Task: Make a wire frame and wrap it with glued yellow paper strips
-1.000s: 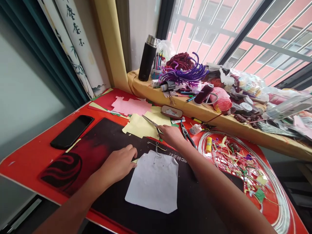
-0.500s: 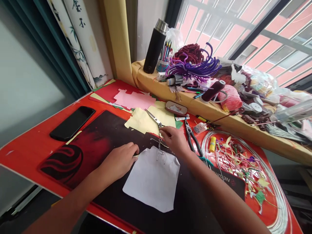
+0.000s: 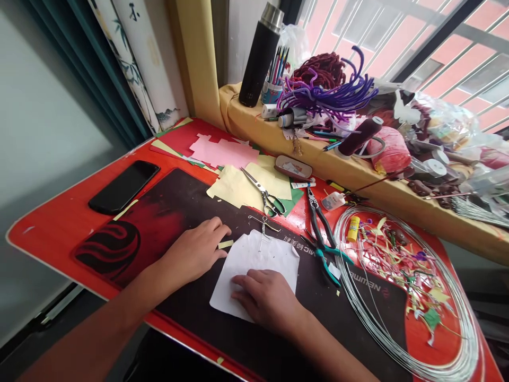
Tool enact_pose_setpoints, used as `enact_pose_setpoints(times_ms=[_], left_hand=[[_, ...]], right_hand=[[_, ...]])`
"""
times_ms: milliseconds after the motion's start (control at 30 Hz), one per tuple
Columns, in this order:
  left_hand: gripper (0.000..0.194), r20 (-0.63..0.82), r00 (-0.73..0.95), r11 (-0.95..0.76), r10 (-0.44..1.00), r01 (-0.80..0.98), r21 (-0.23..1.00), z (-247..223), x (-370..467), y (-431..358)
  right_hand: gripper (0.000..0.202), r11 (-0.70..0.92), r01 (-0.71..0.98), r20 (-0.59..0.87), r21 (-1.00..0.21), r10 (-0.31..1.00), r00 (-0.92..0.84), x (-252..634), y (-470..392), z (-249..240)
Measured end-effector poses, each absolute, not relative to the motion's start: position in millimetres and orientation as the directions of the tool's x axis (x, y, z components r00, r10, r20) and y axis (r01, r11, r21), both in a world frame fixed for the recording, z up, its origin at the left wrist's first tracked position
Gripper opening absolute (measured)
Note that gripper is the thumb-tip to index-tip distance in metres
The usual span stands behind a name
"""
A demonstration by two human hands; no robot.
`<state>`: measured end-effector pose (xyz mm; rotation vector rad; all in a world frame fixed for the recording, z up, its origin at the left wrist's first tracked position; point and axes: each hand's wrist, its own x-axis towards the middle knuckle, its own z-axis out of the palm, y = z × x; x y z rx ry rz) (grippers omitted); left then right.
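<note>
A white sheet of paper lies on the dark mat. On its far edge rests a small twisted wire figure with a loop at the top. My right hand lies over the near part of the sheet, fingers spread and holding nothing. At the sheet's left edge my left hand rests on the mat, fingers apart, close to a small pale yellow strip. Scissors lie on yellow paper beyond the wire figure.
Pliers with teal handles and a large wire coil around coloured scraps lie at the right. A phone sits at the left. Along the windowsill stand a black flask, purple pipe cleaners and yarn.
My right hand has moved from beside the scissors handles down onto the white sheet, uncovering the handles. My left hand stays near the sheet's left edge. The camera view has shifted slightly.
</note>
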<state>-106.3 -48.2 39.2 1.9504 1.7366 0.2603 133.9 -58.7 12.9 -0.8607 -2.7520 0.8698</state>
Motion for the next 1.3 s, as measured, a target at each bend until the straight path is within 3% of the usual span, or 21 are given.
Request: enact_pose_setpoints(times_ms=[167, 367, 500, 867, 1133, 1300], left_hand=[[0.014, -0.190, 0.166, -0.057, 0.968, 0.877, 0.477, 37.0, -104.4, -49.0], [0.004, -0.193, 0.159, -0.053, 0.968, 0.886, 0.460, 34.6, -99.7, -49.6], [0.012, -0.185, 0.175, -0.075, 0.967, 0.890, 0.450, 36.4, -98.7, -50.1], [0.017, -0.177, 0.205, -0.103, 0.963, 0.881, 0.462, 33.5, -102.2, -52.0], [0.019, -0.103, 0.139, -0.033, 0.985, 0.733, 0.679, 47.9, -109.8, -43.6], [0.018, -0.121, 0.198, -0.022, 0.973, 0.597, 0.802, 67.8, -85.4, -29.5]], right_hand=[[0.031, 0.670, 0.533, -0.023, -0.516, 0.612, -0.791, 150.5, -54.8, 7.9], [0.025, 0.637, 0.538, 0.067, -0.553, 0.677, -0.733, 156.3, -55.8, 3.8], [0.023, 0.645, 0.516, 0.130, -0.563, 0.686, -0.716, 155.1, -57.0, 0.0], [0.023, 0.646, 0.515, 0.139, -0.563, 0.689, -0.711, 154.8, -56.4, -0.7], [0.022, 0.568, 0.462, 0.143, -0.681, 0.722, -0.677, 156.3, -55.5, 1.2], [0.017, 0.328, 0.346, 0.111, -0.879, 0.847, -0.520, 158.5, -47.7, 9.1]])
